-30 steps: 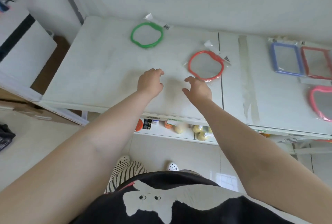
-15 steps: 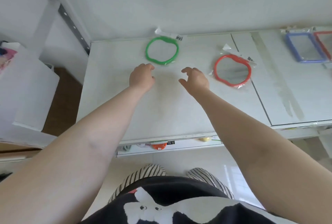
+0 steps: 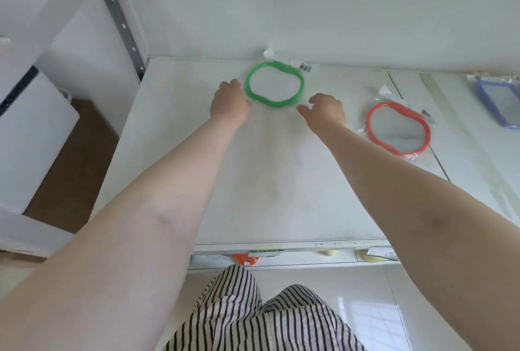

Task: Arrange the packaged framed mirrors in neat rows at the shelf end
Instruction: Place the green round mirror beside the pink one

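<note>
A green-framed mirror [image 3: 274, 83] in a clear packet lies flat at the back of the white shelf top [image 3: 270, 181], against the wall. My left hand [image 3: 229, 101] is at its left rim, fingers curled, touching or nearly touching the frame. My right hand [image 3: 326, 110] hovers just off its lower right rim, fingers apart, holding nothing. A red-framed mirror [image 3: 398, 128] in its packet lies to the right. At the far right edge a blue-framed rectangular mirror [image 3: 499, 102] is partly cut off.
The shelf's left end meets a grey upright post [image 3: 121, 21]. A white box [image 3: 31, 136] stands on the brown floor to the left. A lower shelf [image 3: 281, 257] with orange and yellow items shows under the front edge. My striped trousers are below.
The view has swung left and both hands have moved from beside the red-framed mirror across to the green-framed mirror, reaching its two sides. The mirrors have not moved.
</note>
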`<state>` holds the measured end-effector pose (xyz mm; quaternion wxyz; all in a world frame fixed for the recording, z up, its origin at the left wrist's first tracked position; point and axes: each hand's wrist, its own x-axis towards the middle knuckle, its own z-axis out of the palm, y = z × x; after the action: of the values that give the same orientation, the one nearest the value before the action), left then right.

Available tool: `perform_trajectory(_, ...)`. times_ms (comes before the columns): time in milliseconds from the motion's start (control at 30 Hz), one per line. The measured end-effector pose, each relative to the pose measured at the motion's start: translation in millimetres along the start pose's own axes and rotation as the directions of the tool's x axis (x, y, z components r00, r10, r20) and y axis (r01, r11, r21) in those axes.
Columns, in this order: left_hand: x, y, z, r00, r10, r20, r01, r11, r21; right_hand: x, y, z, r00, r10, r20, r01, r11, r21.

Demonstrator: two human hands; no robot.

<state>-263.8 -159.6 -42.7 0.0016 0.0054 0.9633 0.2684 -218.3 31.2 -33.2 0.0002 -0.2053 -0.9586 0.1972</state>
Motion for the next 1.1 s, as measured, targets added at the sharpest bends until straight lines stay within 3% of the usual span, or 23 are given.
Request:
perform_trajectory(100,16,5,21,0.999,-0.023,-0.043,0.021,0.999,-0.037,16,-5,16,0.998,0.045,-0.035,-0.047,0.997,-0.064)
perform_trajectory(300,55,5,37,1.000,-0.002,0.012,0.003,0.999,-0.049,34,-25,46,0.988,0.092,-0.120,-0.093,0.996,-0.003)
perform_trajectory(433,51,3,33,1.000,-0.025,-0.010,0.024,0.995,-0.101,29,-31,50,0.986,0.135,-0.101,-0.128,0.989,0.071)
perform_trajectory(567,33,4,16,0.984,-0.174,0.049,0.180,0.919,-0.350,13,-35,33,0.984,0.173,-0.042,-0.158,0.958,0.237)
perform_trajectory(667,12,10,1,0.966,-0.231,0.112,0.256,0.822,-0.509,-8,-33,14,0.987,0.157,-0.026,-0.122,0.851,0.510)
perform_trajectory(767,-19,29,-21,0.958,-0.237,0.162,0.286,0.732,-0.618,-32,-31,-14,0.977,0.180,0.115,-0.196,0.537,0.821)
perform_trajectory(833,-39,41,-34,0.942,-0.257,0.217,0.334,0.642,-0.690,-49,-29,-31,0.965,0.187,0.182,-0.245,0.408,0.880)
perform_trajectory(1100,-135,66,-57,0.842,-0.263,0.472,0.537,0.506,-0.675,-129,16,-71,0.940,0.211,0.266,-0.334,0.423,0.842)
